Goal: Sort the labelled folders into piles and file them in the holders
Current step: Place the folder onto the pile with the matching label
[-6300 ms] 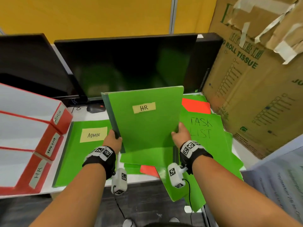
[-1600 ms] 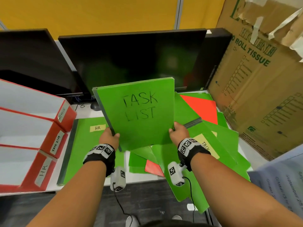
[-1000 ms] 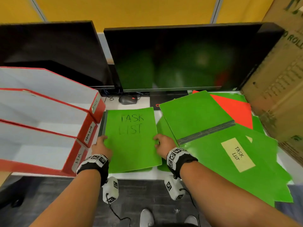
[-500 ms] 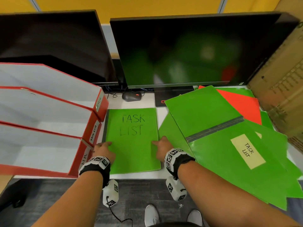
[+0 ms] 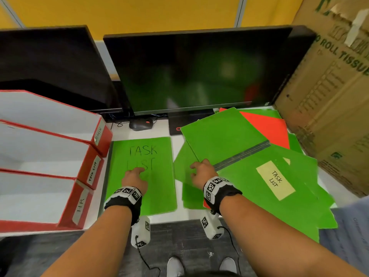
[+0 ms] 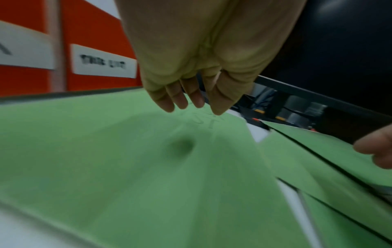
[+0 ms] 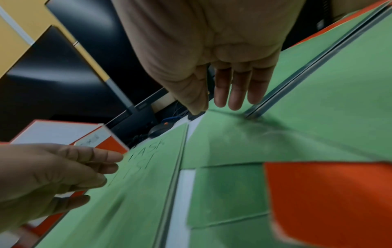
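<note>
Three red holders stand in a row at the left of the desk, labelled ADMIN, TASK LIST and HR from far to near. Just beside them one green folder with TASK LIST handwritten on it lies flat, its left edge along the holders' fronts and its near edge close to the desk's front edge. A narrow strip of bare white desk parts it from the loose heap of folders on the right (mostly green, at least two red; an exact count cannot be told because they overlap), which overhangs the front edge. One green folder in the heap bears a taped TASK LIST label. The left hand is over the handwritten folder, grip apart, fingers loosely extended and holding nothing. The right hand reaches over the heap's left edge, grip likewise apart. Two dark monitors close off the back, a cardboard box the right.
</note>
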A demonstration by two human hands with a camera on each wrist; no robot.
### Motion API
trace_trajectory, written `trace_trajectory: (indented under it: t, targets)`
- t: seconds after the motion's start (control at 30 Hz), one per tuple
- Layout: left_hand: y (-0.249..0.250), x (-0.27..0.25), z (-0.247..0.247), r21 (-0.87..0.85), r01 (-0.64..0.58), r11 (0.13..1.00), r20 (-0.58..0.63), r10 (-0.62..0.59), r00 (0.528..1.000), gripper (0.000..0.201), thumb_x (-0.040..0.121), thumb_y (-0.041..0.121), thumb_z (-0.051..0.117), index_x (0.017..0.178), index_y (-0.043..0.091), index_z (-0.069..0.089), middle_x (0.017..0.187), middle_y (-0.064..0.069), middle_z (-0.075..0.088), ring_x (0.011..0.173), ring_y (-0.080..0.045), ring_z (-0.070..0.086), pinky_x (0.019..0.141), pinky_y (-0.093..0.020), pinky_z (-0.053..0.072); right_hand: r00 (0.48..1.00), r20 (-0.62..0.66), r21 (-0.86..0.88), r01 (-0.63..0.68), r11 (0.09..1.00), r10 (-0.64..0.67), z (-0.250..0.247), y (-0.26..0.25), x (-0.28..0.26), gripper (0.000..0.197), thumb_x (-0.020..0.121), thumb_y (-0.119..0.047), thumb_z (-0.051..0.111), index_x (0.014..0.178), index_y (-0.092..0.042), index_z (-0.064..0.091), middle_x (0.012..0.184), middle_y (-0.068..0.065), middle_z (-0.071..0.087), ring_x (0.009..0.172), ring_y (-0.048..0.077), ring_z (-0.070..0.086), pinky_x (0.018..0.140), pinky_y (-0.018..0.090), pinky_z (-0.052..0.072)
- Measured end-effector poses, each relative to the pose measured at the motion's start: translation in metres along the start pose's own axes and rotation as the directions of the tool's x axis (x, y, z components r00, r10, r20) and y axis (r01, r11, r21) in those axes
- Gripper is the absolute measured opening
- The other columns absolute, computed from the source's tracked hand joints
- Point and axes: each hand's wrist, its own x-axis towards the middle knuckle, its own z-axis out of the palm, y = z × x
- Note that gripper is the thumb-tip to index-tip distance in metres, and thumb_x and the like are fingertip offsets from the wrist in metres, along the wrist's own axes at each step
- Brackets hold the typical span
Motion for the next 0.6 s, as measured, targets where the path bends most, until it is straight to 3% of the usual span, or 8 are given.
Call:
trace_trajectory:
  t: [0.1, 0.2, 0.33, 0.43, 0.6]
  targets:
    - [0.03, -0.005, 0.015, -0.077, -0.093, 0.993, 0.034, 0.096, 0.995, 0.059, 0.076, -0.003, 0.056, 0.132, 0.017, 0.054, 0.133, -0.015, 0.052, 0.101, -0.033, 0.062, 0.083, -0.039, 0.056, 0.998, -0.029, 0.0, -0.052, 0.999, 0.052, -0.018, 0.024, -0.005, 0.036, 0.088, -0.018, 0.054, 0.124, -0.02, 0.059, 0.127, 0.011, 0.044, 0.11, 0.031, 0.056, 0.097, 0.035, 0.049]
    - [0.066, -0.014, 0.033, -0.122, -0.154, 0.98, 0.07, 0.163, 0.984, 0.054, 0.08, -0.003, 0.057, 0.132, 0.013, 0.054, 0.131, -0.015, 0.055, 0.111, -0.031, 0.059, 0.089, -0.036, 0.053, 0.993, -0.047, -0.02, -0.113, 0.993, 0.112, -0.033, 0.054, -0.01, 0.032, 0.086, -0.021, 0.054, 0.117, -0.023, 0.063, 0.125, 0.011, 0.046, 0.109, 0.031, 0.056, 0.096, 0.036, 0.049]
    - [0.107, -0.027, 0.058, -0.18, -0.167, 0.969, 0.139, 0.193, 0.971, 0.049, 0.085, 0.0, 0.056, 0.132, 0.011, 0.052, 0.13, -0.011, 0.056, 0.112, -0.029, 0.058, 0.087, -0.029, 0.049, 0.973, -0.04, -0.05, -0.228, 0.972, 0.226, -0.05, 0.097, -0.016, 0.038, 0.085, -0.026, 0.055, 0.123, -0.028, 0.059, 0.13, 0.009, 0.044, 0.118, 0.031, 0.049, 0.1, 0.038, 0.046]
    - [0.133, -0.034, 0.078, -0.198, -0.178, 0.964, 0.18, 0.214, 0.96, 0.045, 0.087, 0.004, 0.055, 0.132, 0.012, 0.051, 0.128, -0.011, 0.057, 0.11, -0.03, 0.059, 0.087, -0.03, 0.049, 0.951, -0.032, -0.103, -0.311, 0.945, 0.309, -0.062, 0.128, -0.022, 0.039, 0.086, -0.023, 0.051, 0.125, -0.025, 0.055, 0.127, 0.009, 0.044, 0.117, 0.032, 0.048, 0.097, 0.04, 0.047]
    - [0.164, -0.043, 0.101, -0.167, -0.185, 0.969, 0.204, 0.217, 0.955, 0.047, 0.088, 0.01, 0.058, 0.133, 0.016, 0.048, 0.118, -0.015, 0.062, 0.087, -0.026, 0.06, 0.079, -0.032, 0.052, 0.929, 0.091, -0.206, -0.335, 0.919, 0.359, -0.069, 0.161, -0.029, 0.04, 0.083, -0.022, 0.055, 0.122, -0.018, 0.055, 0.129, 0.011, 0.038, 0.117, 0.037, 0.046, 0.098, 0.04, 0.045]
